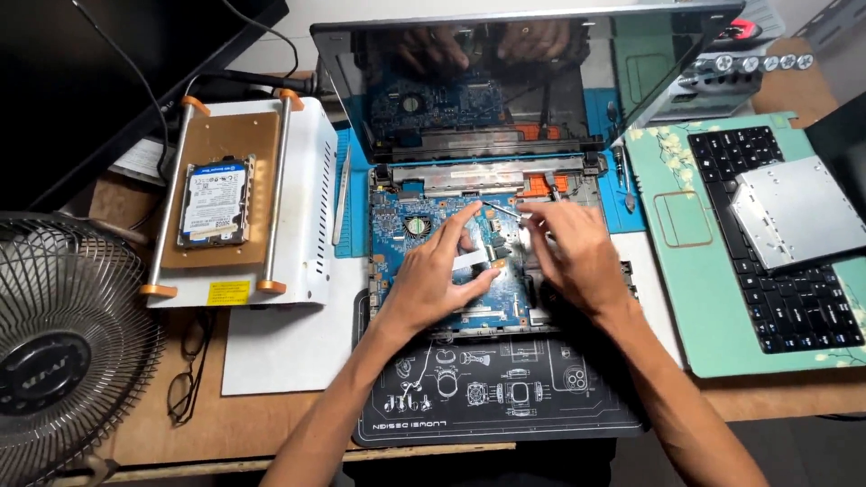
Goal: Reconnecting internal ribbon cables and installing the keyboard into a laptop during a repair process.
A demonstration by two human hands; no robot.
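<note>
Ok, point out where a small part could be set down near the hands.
Free: the white sheet between the white machine and black mat; also that mat's front. Crowded: the open laptop's blue board under the left hand and right hand.

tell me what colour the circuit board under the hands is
Blue, seen in the head view: the circuit board lies under the left hand and right hand.

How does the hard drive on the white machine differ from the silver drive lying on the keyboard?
The hard drive is smaller, upright in the frame and carries a label; the silver optical drive is larger, bare metal and skewed. The first rests on a brown plate, the second across black keys. Both lie flat, untouched by either hand.
</note>
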